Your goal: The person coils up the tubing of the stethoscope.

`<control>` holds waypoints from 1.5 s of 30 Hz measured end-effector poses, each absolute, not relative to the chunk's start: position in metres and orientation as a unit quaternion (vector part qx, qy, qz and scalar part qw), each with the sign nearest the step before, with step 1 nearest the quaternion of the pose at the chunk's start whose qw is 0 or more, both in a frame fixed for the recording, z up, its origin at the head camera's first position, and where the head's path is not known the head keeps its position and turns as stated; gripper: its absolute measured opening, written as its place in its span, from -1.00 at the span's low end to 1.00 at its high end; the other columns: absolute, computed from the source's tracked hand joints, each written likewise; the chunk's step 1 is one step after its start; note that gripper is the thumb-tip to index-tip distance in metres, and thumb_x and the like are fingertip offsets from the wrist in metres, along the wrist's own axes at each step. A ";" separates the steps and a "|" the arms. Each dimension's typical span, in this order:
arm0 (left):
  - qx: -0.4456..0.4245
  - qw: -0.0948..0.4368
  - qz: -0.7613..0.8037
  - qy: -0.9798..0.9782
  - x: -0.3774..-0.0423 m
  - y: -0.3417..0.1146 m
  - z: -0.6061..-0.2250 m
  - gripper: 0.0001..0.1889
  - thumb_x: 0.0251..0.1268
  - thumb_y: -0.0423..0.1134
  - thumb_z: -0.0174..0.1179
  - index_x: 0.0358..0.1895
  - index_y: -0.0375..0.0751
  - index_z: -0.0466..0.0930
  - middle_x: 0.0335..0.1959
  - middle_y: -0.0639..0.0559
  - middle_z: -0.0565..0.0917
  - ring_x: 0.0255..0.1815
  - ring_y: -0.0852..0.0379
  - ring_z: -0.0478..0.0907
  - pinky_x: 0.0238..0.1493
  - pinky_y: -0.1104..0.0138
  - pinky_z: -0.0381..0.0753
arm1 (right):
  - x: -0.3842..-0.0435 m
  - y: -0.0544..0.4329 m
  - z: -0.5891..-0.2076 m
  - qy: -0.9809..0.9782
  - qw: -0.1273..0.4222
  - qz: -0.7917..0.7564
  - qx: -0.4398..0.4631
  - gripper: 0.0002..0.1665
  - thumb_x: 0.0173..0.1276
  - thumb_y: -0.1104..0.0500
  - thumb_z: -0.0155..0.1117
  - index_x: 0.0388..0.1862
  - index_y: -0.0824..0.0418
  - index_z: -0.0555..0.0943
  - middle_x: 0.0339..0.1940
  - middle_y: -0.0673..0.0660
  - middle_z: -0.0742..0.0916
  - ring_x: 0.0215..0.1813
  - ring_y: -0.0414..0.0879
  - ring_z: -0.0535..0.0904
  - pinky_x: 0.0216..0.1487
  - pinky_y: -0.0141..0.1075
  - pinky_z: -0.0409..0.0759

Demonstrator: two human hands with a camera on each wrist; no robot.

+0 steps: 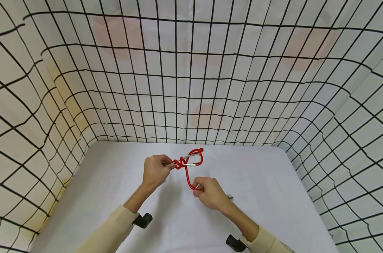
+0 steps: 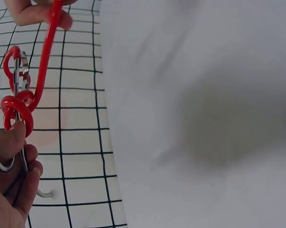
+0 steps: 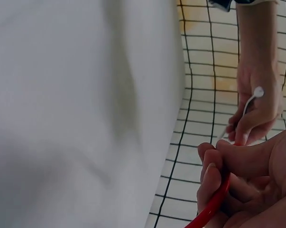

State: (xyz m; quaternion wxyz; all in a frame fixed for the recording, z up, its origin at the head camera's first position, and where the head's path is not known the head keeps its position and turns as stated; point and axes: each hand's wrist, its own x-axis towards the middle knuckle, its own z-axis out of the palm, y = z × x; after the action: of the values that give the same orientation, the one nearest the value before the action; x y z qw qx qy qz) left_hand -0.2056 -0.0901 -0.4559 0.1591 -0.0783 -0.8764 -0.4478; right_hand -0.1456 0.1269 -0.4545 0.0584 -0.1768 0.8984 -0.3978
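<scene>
My left hand (image 1: 155, 171) pinches a silver metal wire piece (image 1: 189, 164) between thumb and fingertips, held above the table. A red cord (image 1: 187, 177) is wound in coils round this metal just beyond the fingertips, and a red loop stands past it. From the coils the cord drops toward me into my right hand (image 1: 209, 193), whose thumb and fingers pinch it. In the left wrist view, the curved wire end (image 2: 44, 194) shows below the fingers. The right wrist view shows a rounded pale tip (image 3: 259, 91) on the wire, over the left hand.
A white-covered table (image 1: 109, 182) lies under both hands. Black wire mesh (image 1: 191, 77) rises along its back and both sides, before pale cloth. Partly behind my right wrist, a small dark and silvery object (image 1: 230, 196) lies on the table.
</scene>
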 end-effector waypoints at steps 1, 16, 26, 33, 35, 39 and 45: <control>-0.081 0.157 -0.443 -0.879 -0.205 -0.090 -0.456 -0.90 0.09 -0.38 0.47 -0.52 -0.18 0.78 -0.56 0.05 0.78 -0.62 0.28 0.59 -0.58 0.37 0.51 | -0.144 0.125 -0.453 0.898 0.057 -0.398 -0.180 -0.82 0.23 0.44 0.37 -0.31 0.18 0.69 -0.49 0.03 0.77 -0.47 -0.21 0.57 -0.47 -0.36 0.50; -0.177 0.170 -0.288 -0.926 -0.190 -0.084 -0.458 -0.81 0.00 -0.49 0.47 -0.58 -0.15 0.71 -0.58 0.09 0.75 -0.53 0.19 0.60 -0.48 0.37 0.55 | -0.153 0.118 -0.416 0.922 -0.045 -0.347 -0.164 -0.80 0.21 0.43 0.40 -0.31 0.16 0.81 -0.40 0.02 0.79 -0.37 -0.17 0.54 -0.38 -0.37 0.52; -0.208 0.143 -0.310 -0.916 -0.169 -0.072 -0.444 -0.79 -0.01 -0.50 0.49 -0.56 -0.11 0.72 -0.56 0.13 0.75 -0.47 0.21 0.58 0.09 0.15 0.68 | -0.167 0.128 -0.400 0.908 -0.026 -0.384 -0.163 -0.80 0.28 0.43 0.36 -0.33 0.16 0.80 -0.43 -0.01 0.77 -0.38 -0.16 0.56 -0.36 -0.30 0.54; -0.222 0.123 -0.343 -0.905 -0.157 -0.068 -0.431 -0.83 0.03 -0.49 0.47 -0.50 -0.12 0.75 -0.50 0.10 0.77 -0.43 0.22 0.58 -0.38 0.40 0.61 | -0.184 0.142 -0.391 0.890 0.049 -0.427 -0.153 -0.85 0.31 0.36 0.36 -0.25 0.19 0.82 -0.36 0.06 0.81 -0.34 -0.12 0.68 -0.28 -0.27 0.65; -0.222 0.120 -0.350 -0.902 -0.155 -0.067 -0.429 -0.84 0.04 -0.48 0.47 -0.49 -0.13 0.76 -0.49 0.10 0.76 -0.44 0.22 0.57 -0.44 0.45 0.55 | -0.189 0.146 -0.389 0.885 0.071 -0.434 -0.150 -0.86 0.31 0.34 0.37 -0.24 0.20 0.82 -0.34 0.07 0.82 -0.33 -0.10 0.70 -0.27 -0.28 0.67; -0.225 0.116 -0.363 -0.897 -0.153 -0.067 -0.426 -0.86 0.06 -0.47 0.47 -0.48 -0.13 0.77 -0.49 0.11 0.76 -0.45 0.25 0.56 -0.46 0.47 0.53 | -0.198 0.155 -0.388 0.888 0.116 -0.421 -0.146 -0.90 0.30 0.23 0.42 -0.24 0.12 0.83 -0.32 0.02 0.82 -0.24 -0.10 0.69 -0.24 -0.25 0.64; -0.236 0.107 -0.386 -0.885 -0.153 -0.067 -0.424 -0.88 0.09 -0.44 0.47 -0.45 -0.14 0.79 -0.47 0.12 0.78 -0.46 0.27 0.56 -0.48 0.46 0.53 | -0.216 0.168 -0.392 0.870 0.177 -0.445 -0.119 -0.85 0.23 0.09 0.51 -0.24 0.08 0.81 -0.35 0.01 0.83 -0.19 -0.04 0.67 -0.19 -0.16 0.57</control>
State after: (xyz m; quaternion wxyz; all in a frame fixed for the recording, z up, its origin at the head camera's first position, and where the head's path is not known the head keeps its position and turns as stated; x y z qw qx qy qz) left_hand -0.1534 -0.0674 -0.4237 0.1065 -0.2363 -0.8853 -0.3860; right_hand -0.2160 0.1676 -0.3921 0.1772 -0.1192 0.8697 -0.4449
